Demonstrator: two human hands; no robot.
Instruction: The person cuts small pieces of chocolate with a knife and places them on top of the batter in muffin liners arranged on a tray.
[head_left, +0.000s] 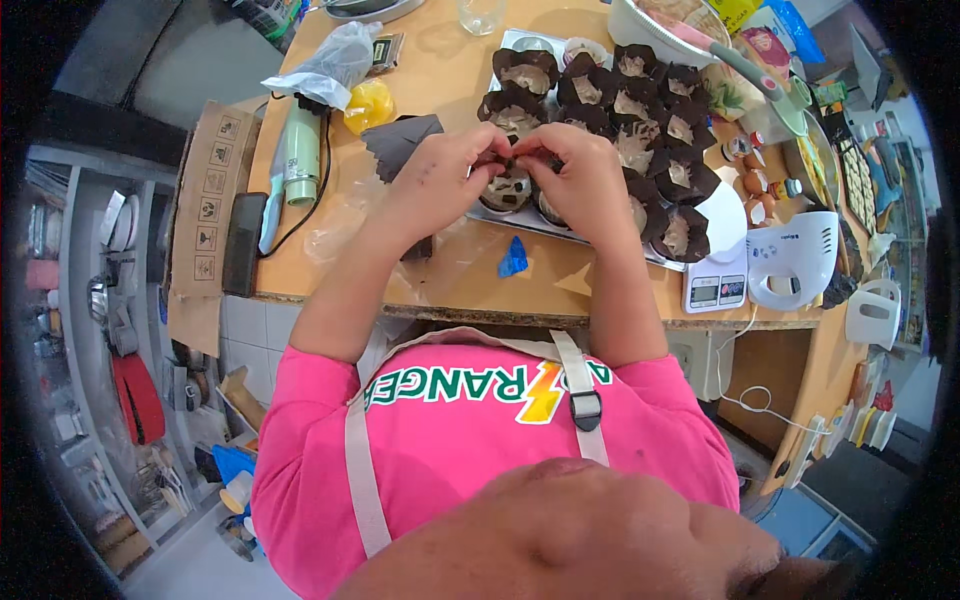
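Note:
Over the near-left corner of a metal tray (556, 232), my two hands meet fingertip to fingertip. My left hand (440, 180) is closed in a pinch, and so is my right hand (582, 178). Between them is a small dark brown piece, mostly hidden by the fingers. Just below sits a cup of pale brown batter (507, 193) with dark chunks on top. Several more batter-filled cups in dark brown paper liners (583, 88) stand close together on the tray, to the right and beyond my hands.
Left are dark paper liners (398, 142), a yellow bundle (369, 108) and a pale green cylindrical device (301, 157) with a cord. A blue wrapper scrap (513, 258) lies near the front edge. Right are a kitchen scale (716, 282), hand mixer (795, 262) and eggshells (756, 184); a white bowl (650, 38) stands behind.

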